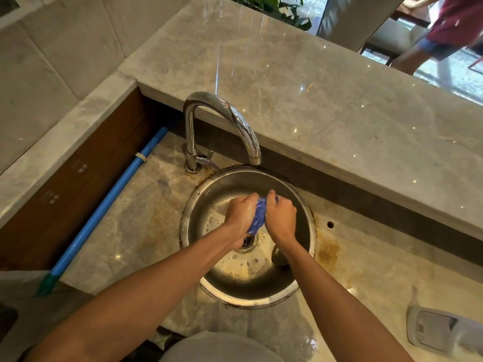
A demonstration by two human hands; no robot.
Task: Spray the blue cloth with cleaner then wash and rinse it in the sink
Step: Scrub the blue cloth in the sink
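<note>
Two hands are counted over the basin: one left hand (239, 214), one right hand (281, 218). One blue cloth (257, 218) is seen bunched between them. One round steel sink (261, 178) is counted, with one drain (247, 242) in its floor. One chrome faucet (222, 108) is seen, with one lever (210, 154) at its base. One blue pipe (109, 199) is counted along the left, with one white clip (141, 156) on it. One small hole (330, 224) is seen in the countertop (130, 218). One white device (441, 330) is counted at lower right. One other person (441, 30) is seen at top right.
</note>
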